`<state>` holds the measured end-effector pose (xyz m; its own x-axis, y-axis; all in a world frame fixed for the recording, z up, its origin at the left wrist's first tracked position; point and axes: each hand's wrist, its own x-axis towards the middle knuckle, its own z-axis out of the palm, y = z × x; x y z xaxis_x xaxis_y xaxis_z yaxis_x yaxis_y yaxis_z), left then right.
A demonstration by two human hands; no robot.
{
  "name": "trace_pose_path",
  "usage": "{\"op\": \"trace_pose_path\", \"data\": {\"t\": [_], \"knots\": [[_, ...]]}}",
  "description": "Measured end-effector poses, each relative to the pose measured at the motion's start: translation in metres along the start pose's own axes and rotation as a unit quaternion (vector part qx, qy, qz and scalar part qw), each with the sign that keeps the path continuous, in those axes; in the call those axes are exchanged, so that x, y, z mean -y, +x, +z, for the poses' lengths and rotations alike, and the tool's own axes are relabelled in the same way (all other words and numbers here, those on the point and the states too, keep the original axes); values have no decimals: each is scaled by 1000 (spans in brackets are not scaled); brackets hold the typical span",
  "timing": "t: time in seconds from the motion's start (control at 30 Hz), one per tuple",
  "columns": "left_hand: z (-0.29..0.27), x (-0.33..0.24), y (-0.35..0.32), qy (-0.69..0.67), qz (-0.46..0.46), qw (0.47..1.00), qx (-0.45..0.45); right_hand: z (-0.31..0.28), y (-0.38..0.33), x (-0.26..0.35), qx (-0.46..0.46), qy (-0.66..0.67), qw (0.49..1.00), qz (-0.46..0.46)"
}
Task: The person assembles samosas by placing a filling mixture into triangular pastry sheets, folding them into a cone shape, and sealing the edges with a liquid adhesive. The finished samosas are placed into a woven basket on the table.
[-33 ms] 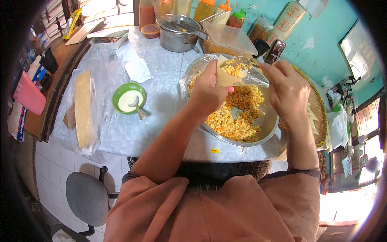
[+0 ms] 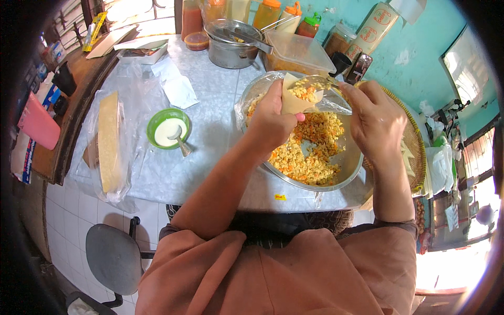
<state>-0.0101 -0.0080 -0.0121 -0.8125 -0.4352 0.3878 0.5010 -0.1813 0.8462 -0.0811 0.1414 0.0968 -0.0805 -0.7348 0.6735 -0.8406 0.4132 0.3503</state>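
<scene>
Marble-patterned surface (image 2: 210, 131) carries a steel bowl (image 2: 349, 168) of filling. Left hand (image 2: 270, 123) grips a wrapper cone (image 2: 294, 97), mouth facing right; right hand (image 2: 375, 123), closed on a spoon (image 2: 328, 83), touches it.

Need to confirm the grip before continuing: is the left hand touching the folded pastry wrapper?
Touching. The head view shows the left hand with its fingers wrapped around the cone-shaped wrapper, held above the metal bowl.

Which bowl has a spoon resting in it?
The small green bowl of white sauce, left of the hands; the big metal bowl holds the yellow filling.
</scene>
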Motion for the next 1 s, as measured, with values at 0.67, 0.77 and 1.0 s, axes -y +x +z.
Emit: {"op": "trace_pose_path", "data": {"t": [0.67,0.77,1.0], "knots": [[2,-19,-3,-95,-73,993,20,-6,-5,-2,14,77,995,65],[3,-19,-3,-109,-70,991,24,-1,-4,-2,7,81,995,63],[2,-20,-5,-96,-64,993,0,-6,-7,-6,-10,113,977,180]]}}
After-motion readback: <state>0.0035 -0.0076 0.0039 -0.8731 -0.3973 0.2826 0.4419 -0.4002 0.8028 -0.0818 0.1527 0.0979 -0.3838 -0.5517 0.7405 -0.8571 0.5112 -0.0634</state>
